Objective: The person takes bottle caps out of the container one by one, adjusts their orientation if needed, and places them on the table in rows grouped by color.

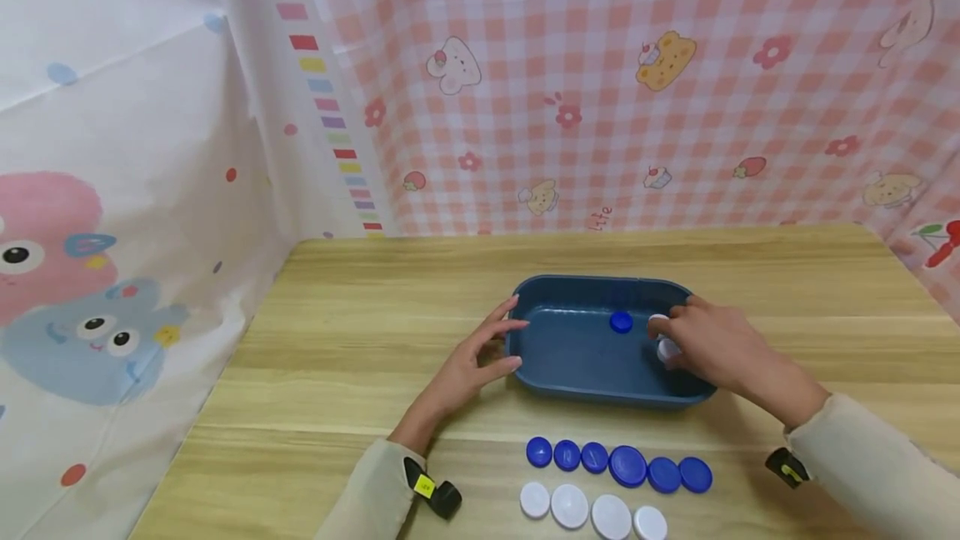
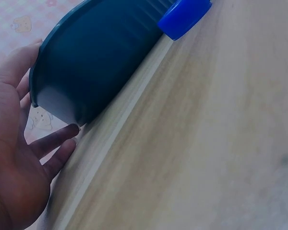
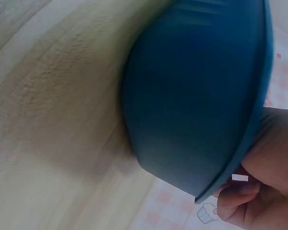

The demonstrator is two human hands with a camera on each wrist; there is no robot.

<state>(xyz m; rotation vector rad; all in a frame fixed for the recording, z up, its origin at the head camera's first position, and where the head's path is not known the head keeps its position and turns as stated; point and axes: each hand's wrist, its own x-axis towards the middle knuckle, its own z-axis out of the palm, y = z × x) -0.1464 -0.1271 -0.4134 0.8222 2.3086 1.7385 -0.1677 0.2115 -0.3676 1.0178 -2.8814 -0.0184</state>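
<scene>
A dark blue plastic basin (image 1: 585, 357) sits on the wooden table. My left hand (image 1: 468, 365) is at its left end, fingers spread, fingertips at the rim and outer wall. Over the basin's right end reaches my right hand (image 1: 708, 344), pinching a white bottle cap (image 1: 667, 349) between thumb and fingers. Just behind, another white bottle cap (image 1: 657, 322) is partly covered by the fingers. One blue bottle cap (image 1: 621, 322) lies on the basin floor near the back wall. In the right wrist view, the basin wall hides the caps and part of the hand (image 3: 259, 191).
In front of the basin runs a row of several blue bottle caps (image 1: 627, 466), with a row of several white bottle caps (image 1: 569, 507) nearer to me. A checked curtain (image 1: 525, 132) hangs behind the table (image 1: 337, 357), and a white printed cloth (image 1: 150, 215) hangs at the left.
</scene>
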